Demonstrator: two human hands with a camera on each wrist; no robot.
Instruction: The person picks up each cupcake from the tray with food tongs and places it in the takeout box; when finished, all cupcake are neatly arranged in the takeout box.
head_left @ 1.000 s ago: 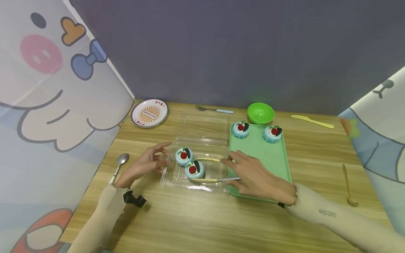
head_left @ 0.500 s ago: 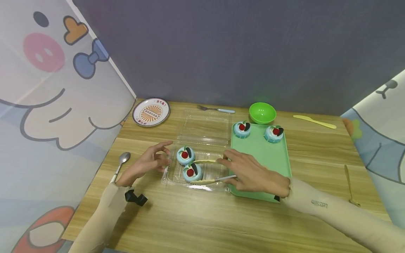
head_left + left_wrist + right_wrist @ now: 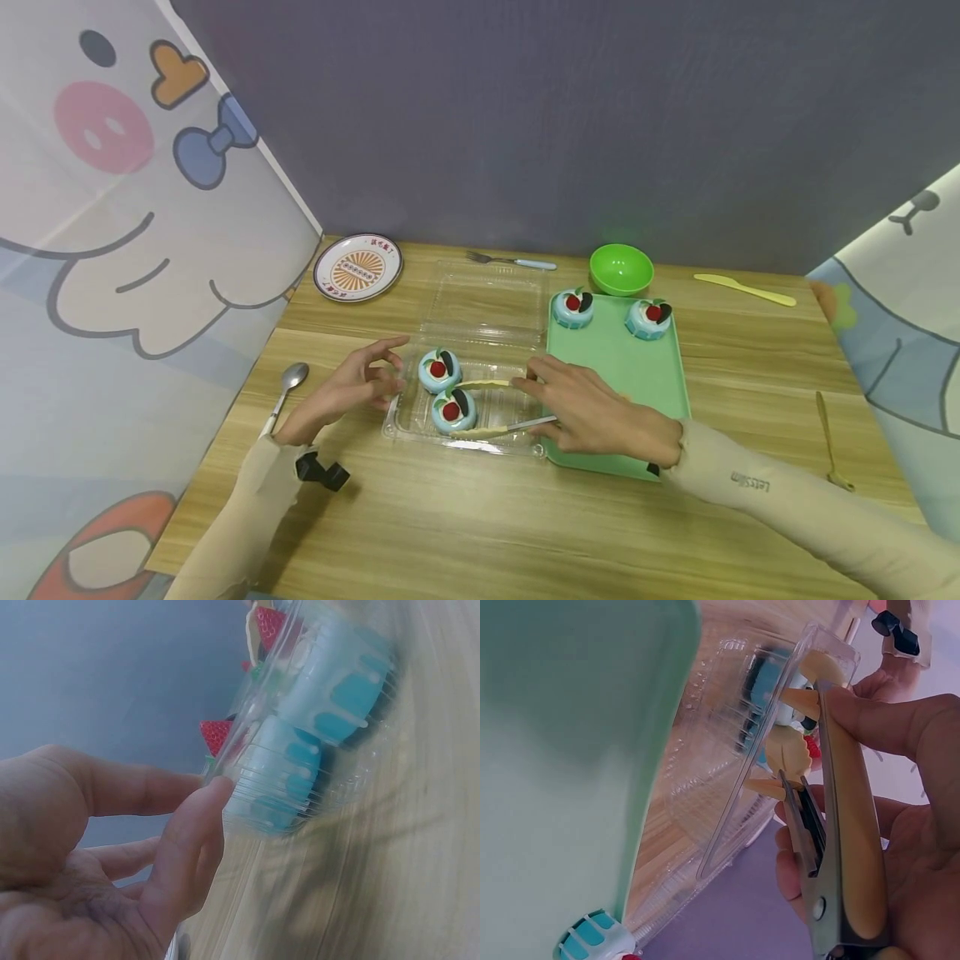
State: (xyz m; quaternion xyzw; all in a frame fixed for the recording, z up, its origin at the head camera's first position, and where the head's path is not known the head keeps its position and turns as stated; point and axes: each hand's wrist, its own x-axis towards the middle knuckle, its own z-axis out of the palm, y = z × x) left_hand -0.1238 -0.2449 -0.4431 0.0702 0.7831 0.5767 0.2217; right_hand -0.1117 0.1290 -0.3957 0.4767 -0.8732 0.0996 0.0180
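My right hand [image 3: 600,412] grips metal tongs [image 3: 861,825] with pale yellow tips. Their two tips reach over the clear plastic container [image 3: 517,448] and lie on either side of the front blue cupcake [image 3: 452,412]. A second blue cupcake [image 3: 438,371], topped with a strawberry and a dark cookie, sits just behind it at the container's left end. At that end my left hand [image 3: 341,392] pinches the container's rim between thumb and fingers, shown close up in the left wrist view. The container's lid [image 3: 487,300] is folded back.
A green tray [image 3: 637,358] bearing two more blue cupcakes adjoins the container on the right. Behind are a green bowl [image 3: 621,269], a fork [image 3: 525,262], a patterned plate [image 3: 357,267] and a yellow knife [image 3: 750,289]. Spoons lie left [image 3: 294,375] and right [image 3: 825,433].
My right hand and the tongs have shifted slightly left and nearer to me, and the front cupcake has moved the same way inside the container. My left hand has stayed at the rim.
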